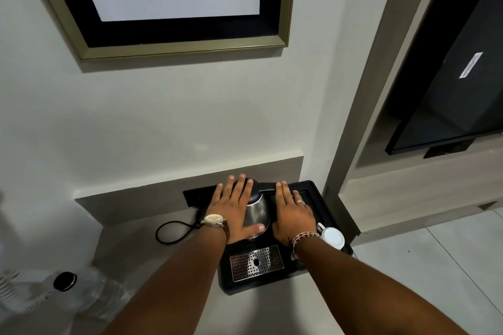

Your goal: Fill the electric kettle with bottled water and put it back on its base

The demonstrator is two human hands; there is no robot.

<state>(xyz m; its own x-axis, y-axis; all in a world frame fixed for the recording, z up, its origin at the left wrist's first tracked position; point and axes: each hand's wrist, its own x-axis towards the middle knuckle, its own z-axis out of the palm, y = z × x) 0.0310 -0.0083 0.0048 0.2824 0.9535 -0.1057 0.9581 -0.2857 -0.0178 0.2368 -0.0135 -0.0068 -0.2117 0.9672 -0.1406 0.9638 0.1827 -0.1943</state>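
Note:
A steel electric kettle with a black lid and handle stands on its base on a black tray. My left hand lies flat and spread over the kettle's left side, fingers on the lid, thumb across the front. My right hand hovers flat with fingers extended just right of the kettle, beside its handle, holding nothing. A clear plastic water bottle with a black cap stands at the counter's lower left.
A perforated metal drip grille sits in the tray's front. A white cup stands at the tray's right edge. A black cord loops on the counter left of the tray. Framed art hangs above; a TV is at the right.

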